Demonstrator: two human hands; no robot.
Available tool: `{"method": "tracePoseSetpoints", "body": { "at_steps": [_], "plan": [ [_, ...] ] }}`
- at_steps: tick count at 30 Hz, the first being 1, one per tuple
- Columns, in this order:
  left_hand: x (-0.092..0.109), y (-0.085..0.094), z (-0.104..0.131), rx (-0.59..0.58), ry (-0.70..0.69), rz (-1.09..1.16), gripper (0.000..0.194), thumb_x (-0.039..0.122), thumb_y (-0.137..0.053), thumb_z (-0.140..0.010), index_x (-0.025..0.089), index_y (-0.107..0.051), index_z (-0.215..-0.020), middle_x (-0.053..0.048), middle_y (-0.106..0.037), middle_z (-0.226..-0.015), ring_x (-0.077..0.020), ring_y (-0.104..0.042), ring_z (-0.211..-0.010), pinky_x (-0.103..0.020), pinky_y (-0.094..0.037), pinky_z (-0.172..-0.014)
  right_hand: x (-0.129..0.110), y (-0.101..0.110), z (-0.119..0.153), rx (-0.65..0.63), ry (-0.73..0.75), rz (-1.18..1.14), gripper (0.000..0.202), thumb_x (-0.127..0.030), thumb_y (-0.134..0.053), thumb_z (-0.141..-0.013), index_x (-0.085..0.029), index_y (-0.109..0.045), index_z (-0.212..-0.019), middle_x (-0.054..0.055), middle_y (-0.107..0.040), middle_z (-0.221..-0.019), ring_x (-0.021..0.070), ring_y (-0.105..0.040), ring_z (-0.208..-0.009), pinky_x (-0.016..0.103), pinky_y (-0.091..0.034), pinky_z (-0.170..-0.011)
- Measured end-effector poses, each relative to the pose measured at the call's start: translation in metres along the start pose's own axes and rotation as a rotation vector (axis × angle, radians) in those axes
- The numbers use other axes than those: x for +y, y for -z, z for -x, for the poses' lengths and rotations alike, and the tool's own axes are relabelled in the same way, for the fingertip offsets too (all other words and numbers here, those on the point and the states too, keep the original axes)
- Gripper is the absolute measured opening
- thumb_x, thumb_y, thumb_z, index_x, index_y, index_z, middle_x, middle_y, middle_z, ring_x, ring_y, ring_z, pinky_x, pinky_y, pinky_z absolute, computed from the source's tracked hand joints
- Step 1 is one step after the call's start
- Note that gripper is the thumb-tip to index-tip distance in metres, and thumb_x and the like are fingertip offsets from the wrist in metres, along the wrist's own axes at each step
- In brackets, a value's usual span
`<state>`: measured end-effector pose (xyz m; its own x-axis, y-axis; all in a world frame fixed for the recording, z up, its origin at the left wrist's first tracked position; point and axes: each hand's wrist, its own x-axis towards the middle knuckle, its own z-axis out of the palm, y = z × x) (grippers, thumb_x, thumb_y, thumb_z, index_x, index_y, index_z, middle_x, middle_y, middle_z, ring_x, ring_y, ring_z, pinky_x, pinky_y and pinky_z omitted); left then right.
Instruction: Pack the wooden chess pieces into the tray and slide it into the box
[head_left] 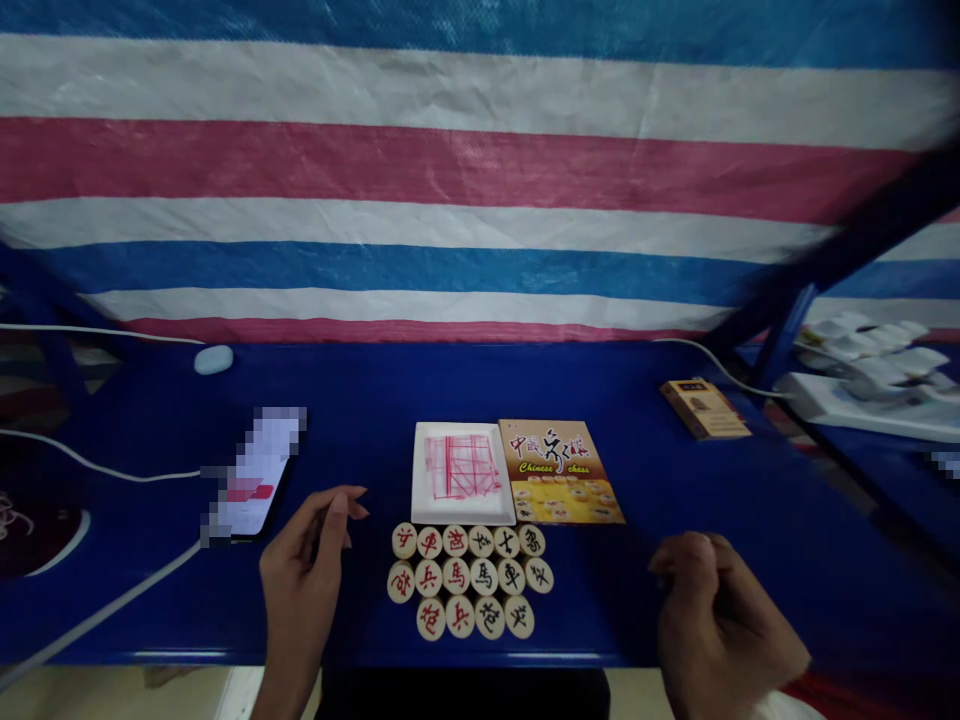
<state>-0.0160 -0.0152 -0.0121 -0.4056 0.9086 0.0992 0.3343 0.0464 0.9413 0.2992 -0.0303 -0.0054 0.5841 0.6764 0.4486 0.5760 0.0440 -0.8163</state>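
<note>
Several round chess pieces (484, 577) with red or black characters stand in three rows on the blue table, red ones on the left and black ones mostly on the right. Behind them lie a white square dish (463, 510) with red scribbled lines and, touching its right side, a Chinese chess booklet (566, 480). My left hand (311, 560) hovers left of the pieces with its fingers loosely curled, thumb near the fingertips, and nothing visible in it. To the right of the pieces, my right hand (724, 620) is closed; what it holds, if anything, is hidden.
At the left are a phone (259, 480), a white cable (112, 605) and a small pale case (214, 360). A brown box (705, 408) lies at the back right, near a white power strip (862, 405). A striped sheet (450, 160) hangs behind the blue table (360, 385).
</note>
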Motion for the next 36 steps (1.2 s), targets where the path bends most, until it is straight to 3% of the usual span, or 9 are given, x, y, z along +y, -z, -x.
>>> {"method": "tracePoseSetpoints", "body": {
  "at_steps": [2, 5, 12, 18, 23, 26, 29, 33, 36],
  "plan": [
    [0.000, 0.000, 0.000, -0.003, -0.002, 0.006, 0.026, 0.046, -0.060, -0.097, 0.024, -0.072, -0.104, 0.001, -0.068, -0.086, -0.0095, -0.053, -0.063, -0.022, -0.042, -0.054, -0.002, -0.001, 0.000, 0.022, -0.043, -0.030, 0.023, -0.041, -0.062, -0.095, -0.020, -0.069, -0.089, 0.001, -0.064, -0.080, 0.0144, -0.056, -0.067, 0.029, -0.041, -0.065],
    [0.000, 0.000, 0.000, -0.001, 0.004, 0.002, 0.026, 0.046, -0.060, -0.096, 0.024, -0.072, -0.104, 0.000, -0.068, -0.085, -0.0097, -0.052, -0.063, -0.022, -0.041, -0.054, -0.004, -0.002, 0.001, -0.068, -0.051, -0.038, 0.024, -0.043, -0.068, -0.090, -0.022, -0.072, -0.101, 0.003, -0.069, -0.090, 0.0151, -0.058, -0.070, 0.029, -0.044, -0.067],
    [0.001, 0.000, -0.001, -0.005, 0.008, -0.007, 0.027, 0.046, -0.059, -0.097, 0.023, -0.072, -0.103, 0.000, -0.068, -0.084, -0.0100, -0.052, -0.063, -0.022, -0.042, -0.054, -0.027, 0.005, 0.030, -0.439, -0.343, -0.401, 0.018, -0.039, -0.074, -0.085, -0.022, -0.072, -0.089, 0.000, -0.060, -0.067, 0.0122, -0.052, -0.056, 0.023, -0.040, -0.047],
    [0.003, 0.001, -0.001, -0.005, -0.001, -0.023, 0.027, 0.044, -0.059, -0.096, 0.022, -0.072, -0.103, -0.001, -0.068, -0.083, -0.0112, -0.053, -0.062, -0.023, -0.041, -0.053, -0.052, -0.016, 0.037, -0.541, -0.474, -0.627, 0.029, -0.045, -0.069, -0.089, -0.021, -0.063, -0.073, -0.003, -0.047, -0.055, 0.0092, -0.041, -0.049, 0.020, -0.035, -0.045],
    [0.003, 0.001, -0.001, -0.004, -0.001, -0.007, 0.025, 0.044, -0.059, -0.097, 0.023, -0.072, -0.103, 0.000, -0.069, -0.085, -0.0108, -0.055, -0.063, -0.023, -0.043, -0.055, -0.044, -0.014, 0.030, -0.467, -0.357, -0.585, 0.051, -0.048, -0.049, -0.100, -0.020, -0.053, -0.058, -0.001, -0.044, -0.052, 0.0110, -0.042, -0.050, 0.023, -0.038, -0.046],
    [0.004, 0.001, 0.002, 0.004, -0.036, -0.012, 0.022, 0.042, -0.062, -0.096, 0.023, -0.071, -0.102, -0.001, -0.069, -0.087, -0.0109, -0.056, -0.064, -0.024, -0.046, -0.059, -0.032, -0.007, 0.026, -0.431, -0.235, -0.348, 0.033, -0.047, -0.056, -0.097, -0.021, -0.068, -0.079, 0.002, -0.062, -0.067, 0.0145, -0.057, -0.060, 0.025, -0.045, -0.051],
    [0.005, 0.000, 0.005, 0.027, -0.094, -0.020, 0.016, 0.038, -0.065, -0.094, 0.023, -0.070, -0.098, 0.000, -0.070, -0.090, -0.0105, -0.058, -0.066, -0.024, -0.047, -0.063, -0.024, -0.005, 0.023, -0.400, -0.048, -0.096, 0.019, -0.041, -0.070, -0.088, -0.024, -0.072, -0.097, 0.003, -0.072, -0.088, 0.0197, -0.068, -0.079, 0.029, -0.052, -0.064],
    [0.005, 0.000, 0.006, 0.017, -0.142, -0.009, 0.016, 0.035, -0.063, -0.096, 0.021, -0.069, -0.089, 0.000, -0.069, -0.089, -0.0097, -0.057, -0.064, -0.024, -0.047, -0.062, -0.015, -0.007, 0.017, -0.385, 0.170, -0.042, 0.013, -0.032, -0.068, -0.091, -0.023, -0.069, -0.080, 0.001, -0.071, -0.083, 0.0202, -0.067, -0.081, 0.033, -0.051, -0.074],
    [0.006, 0.001, 0.004, -0.040, -0.135, 0.006, 0.034, 0.037, -0.052, -0.101, 0.019, -0.066, -0.075, -0.002, -0.069, -0.089, -0.0096, -0.056, -0.063, -0.025, -0.045, -0.058, -0.007, -0.008, 0.010, -0.350, 0.242, -0.032, 0.025, -0.028, -0.063, -0.094, -0.023, -0.065, -0.070, 0.001, -0.069, -0.077, 0.0185, -0.065, -0.077, 0.033, -0.049, -0.074]
  ]
}}
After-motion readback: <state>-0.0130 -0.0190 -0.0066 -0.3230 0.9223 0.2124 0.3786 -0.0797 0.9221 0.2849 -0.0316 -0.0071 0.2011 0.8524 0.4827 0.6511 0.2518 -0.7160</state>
